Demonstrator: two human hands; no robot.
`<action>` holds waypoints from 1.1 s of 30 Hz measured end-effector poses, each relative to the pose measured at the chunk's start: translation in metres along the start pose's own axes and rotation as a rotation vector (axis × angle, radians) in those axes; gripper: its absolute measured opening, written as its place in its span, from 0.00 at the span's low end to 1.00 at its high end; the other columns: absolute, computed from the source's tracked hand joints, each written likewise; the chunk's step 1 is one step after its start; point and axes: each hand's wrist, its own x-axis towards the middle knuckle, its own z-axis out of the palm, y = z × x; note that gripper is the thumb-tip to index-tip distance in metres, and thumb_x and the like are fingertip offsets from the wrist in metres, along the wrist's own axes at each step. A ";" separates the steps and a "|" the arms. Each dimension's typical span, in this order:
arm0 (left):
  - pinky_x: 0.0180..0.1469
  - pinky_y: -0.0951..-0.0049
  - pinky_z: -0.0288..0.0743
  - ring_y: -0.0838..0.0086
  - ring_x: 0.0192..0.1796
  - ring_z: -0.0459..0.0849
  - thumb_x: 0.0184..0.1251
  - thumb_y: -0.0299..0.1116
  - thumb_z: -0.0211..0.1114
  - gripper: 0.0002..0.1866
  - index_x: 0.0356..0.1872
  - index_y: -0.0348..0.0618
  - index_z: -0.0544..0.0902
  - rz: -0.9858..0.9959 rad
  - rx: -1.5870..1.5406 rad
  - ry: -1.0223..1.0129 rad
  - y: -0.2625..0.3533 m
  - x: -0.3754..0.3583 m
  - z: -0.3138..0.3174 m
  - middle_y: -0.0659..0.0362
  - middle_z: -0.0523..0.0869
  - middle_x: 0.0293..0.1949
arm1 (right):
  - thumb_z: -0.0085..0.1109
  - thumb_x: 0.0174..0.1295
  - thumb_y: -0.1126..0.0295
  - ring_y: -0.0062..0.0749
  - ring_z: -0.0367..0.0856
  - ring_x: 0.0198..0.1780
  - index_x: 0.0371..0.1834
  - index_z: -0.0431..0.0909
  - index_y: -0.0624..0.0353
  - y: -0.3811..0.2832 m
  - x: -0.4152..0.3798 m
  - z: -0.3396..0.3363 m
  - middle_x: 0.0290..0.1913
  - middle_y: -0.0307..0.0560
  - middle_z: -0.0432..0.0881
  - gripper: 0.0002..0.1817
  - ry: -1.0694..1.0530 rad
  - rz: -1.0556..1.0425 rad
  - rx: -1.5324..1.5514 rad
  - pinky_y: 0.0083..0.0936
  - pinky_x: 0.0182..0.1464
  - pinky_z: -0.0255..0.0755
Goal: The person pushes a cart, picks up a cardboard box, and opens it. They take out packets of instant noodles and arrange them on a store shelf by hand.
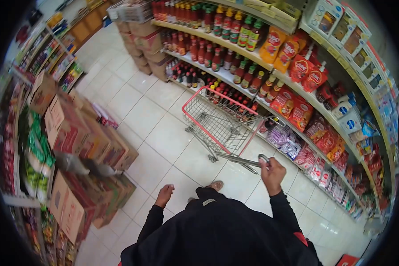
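Observation:
A wire shopping cart (221, 128) with a red rim stands on the tiles in front of me, close to the right-hand shelves. Bare wire mesh shows inside its basket. My right hand (274, 174) is closed around the end of the cart's grey push handle (239, 158). Down at my left side, my left hand (165, 195) hangs apart from the cart with its fingers curled in. I see nothing in it. Part of a shoe (216, 185) shows below my dark clothing.
Shelves of sauce bottles (228, 22), orange pouches (272, 46) and bagged goods (292, 108) curve along the right. Stacked cardboard boxes (71, 124) and green-white packs (37, 155) line the left. More cartons (157, 64) stand at the far shelf end. White floor tiles (150, 122) run between.

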 end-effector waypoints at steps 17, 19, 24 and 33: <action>0.51 0.55 0.74 0.50 0.47 0.81 0.68 0.51 0.49 0.24 0.39 0.39 0.83 -0.321 0.511 0.383 -0.296 -0.169 0.213 0.46 0.85 0.40 | 0.64 0.54 0.60 0.54 0.66 0.17 0.14 0.63 0.61 0.134 0.045 -0.053 0.14 0.55 0.65 0.23 -0.293 -0.649 0.124 0.43 0.20 0.54; 0.54 0.54 0.72 0.50 0.50 0.80 0.70 0.51 0.45 0.25 0.45 0.41 0.82 -0.288 0.558 0.074 -0.289 -0.178 0.269 0.45 0.84 0.42 | 0.64 0.54 0.60 0.54 0.66 0.17 0.14 0.63 0.61 0.132 0.058 -0.048 0.14 0.55 0.65 0.23 -0.316 -0.716 0.159 0.43 0.20 0.54; 0.56 0.54 0.71 0.49 0.52 0.79 0.71 0.53 0.43 0.27 0.45 0.41 0.83 -0.318 0.270 0.094 -0.243 -0.220 0.347 0.44 0.83 0.46 | 0.64 0.53 0.60 0.53 0.66 0.18 0.14 0.64 0.60 0.113 0.079 -0.024 0.14 0.53 0.64 0.22 -0.400 -0.878 0.300 0.41 0.21 0.55; 0.51 0.50 0.73 0.50 0.47 0.81 0.71 0.50 0.45 0.25 0.40 0.39 0.84 -0.585 0.193 0.403 -0.250 -0.227 0.400 0.45 0.84 0.41 | 0.67 0.49 0.64 0.48 0.68 0.18 0.14 0.63 0.58 0.022 0.071 0.016 0.13 0.50 0.65 0.20 -0.570 -1.095 0.457 0.38 0.21 0.58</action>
